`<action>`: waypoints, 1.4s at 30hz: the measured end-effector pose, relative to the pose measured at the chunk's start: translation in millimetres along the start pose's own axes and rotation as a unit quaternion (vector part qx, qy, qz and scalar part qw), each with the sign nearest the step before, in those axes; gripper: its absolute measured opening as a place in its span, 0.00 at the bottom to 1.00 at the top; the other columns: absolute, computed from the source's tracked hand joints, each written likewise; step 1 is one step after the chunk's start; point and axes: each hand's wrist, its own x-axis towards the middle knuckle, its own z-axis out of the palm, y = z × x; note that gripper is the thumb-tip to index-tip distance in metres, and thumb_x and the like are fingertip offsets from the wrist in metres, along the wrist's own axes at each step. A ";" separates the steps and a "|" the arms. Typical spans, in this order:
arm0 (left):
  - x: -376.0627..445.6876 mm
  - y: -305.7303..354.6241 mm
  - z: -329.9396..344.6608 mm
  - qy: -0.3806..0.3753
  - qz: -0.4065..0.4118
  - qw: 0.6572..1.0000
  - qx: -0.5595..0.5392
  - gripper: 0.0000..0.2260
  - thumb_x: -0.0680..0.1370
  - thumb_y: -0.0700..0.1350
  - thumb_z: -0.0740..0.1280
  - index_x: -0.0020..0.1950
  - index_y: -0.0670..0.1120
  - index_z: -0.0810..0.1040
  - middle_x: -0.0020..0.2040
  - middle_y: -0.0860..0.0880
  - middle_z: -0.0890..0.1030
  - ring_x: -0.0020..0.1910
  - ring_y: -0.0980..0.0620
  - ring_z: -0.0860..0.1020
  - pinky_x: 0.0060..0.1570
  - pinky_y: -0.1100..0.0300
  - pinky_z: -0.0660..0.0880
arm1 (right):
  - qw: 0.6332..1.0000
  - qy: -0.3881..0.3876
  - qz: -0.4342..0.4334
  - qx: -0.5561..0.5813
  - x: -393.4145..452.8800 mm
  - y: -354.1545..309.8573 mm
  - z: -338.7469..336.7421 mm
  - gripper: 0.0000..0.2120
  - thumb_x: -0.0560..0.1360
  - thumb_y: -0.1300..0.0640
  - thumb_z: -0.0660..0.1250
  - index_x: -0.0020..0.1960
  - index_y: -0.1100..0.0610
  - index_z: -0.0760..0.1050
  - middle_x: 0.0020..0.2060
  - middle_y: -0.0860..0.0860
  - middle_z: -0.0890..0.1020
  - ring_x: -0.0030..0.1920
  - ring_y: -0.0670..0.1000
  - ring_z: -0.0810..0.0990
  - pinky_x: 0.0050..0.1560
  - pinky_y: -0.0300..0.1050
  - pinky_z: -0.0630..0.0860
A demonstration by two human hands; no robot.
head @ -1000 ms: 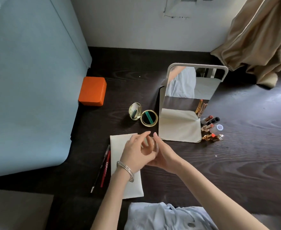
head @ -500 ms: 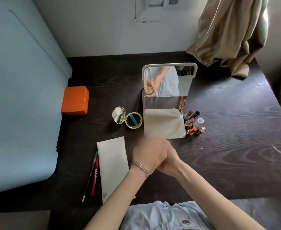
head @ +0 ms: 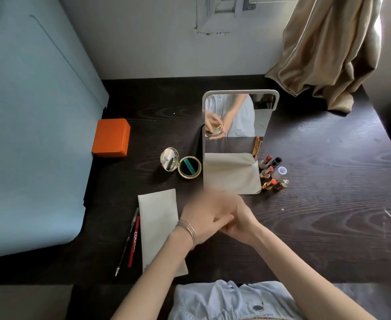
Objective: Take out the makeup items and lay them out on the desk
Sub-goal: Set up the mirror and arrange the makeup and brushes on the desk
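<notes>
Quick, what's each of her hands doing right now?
Left hand: curled around a small round jar, seen only in the mirror.
Right hand: gripping the same jar.

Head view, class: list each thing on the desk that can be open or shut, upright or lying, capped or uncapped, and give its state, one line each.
Gold compact: open, lid tilted up.
Standing mirror: upright, facing the person.
Orange box: shut.
Lipsticks: three lying uncapped, caps beside them.
Pencils: lying side by side.
White pouch: lying flat.
Left hand: grip on a small jar, seen only in the mirror.
Right hand: grip on the same jar.
</notes>
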 end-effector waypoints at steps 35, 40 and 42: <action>-7.2 -11.8 23.7 0.078 0.028 0.996 0.012 0.25 0.73 0.58 0.56 0.67 0.50 0.68 0.60 0.47 0.74 0.56 0.48 0.73 0.48 0.58 0.79 | 0.992 0.040 0.066 -0.098 7.5 11.3 13.1 0.19 0.79 0.45 0.54 0.54 0.56 0.77 0.38 0.54 0.84 0.41 0.54 0.82 0.34 0.45 0.79; 2.0 0.1 28.3 0.184 -0.058 0.981 0.034 0.18 0.70 0.58 0.55 0.55 0.51 0.70 0.45 0.49 0.79 0.40 0.51 0.77 0.28 0.65 0.75 | 0.999 0.006 0.008 -0.035 1.4 9.5 20.4 0.19 0.81 0.48 0.52 0.44 0.56 0.76 0.30 0.52 0.82 0.34 0.50 0.79 0.33 0.42 0.74; 4.5 4.6 29.7 0.192 -0.084 0.977 0.050 0.18 0.70 0.58 0.55 0.54 0.50 0.70 0.43 0.48 0.79 0.37 0.51 0.77 0.27 0.64 0.74 | 0.999 0.015 -0.013 -0.025 0.0 12.4 19.2 0.21 0.82 0.46 0.50 0.45 0.56 0.77 0.31 0.52 0.83 0.38 0.51 0.79 0.37 0.44 0.74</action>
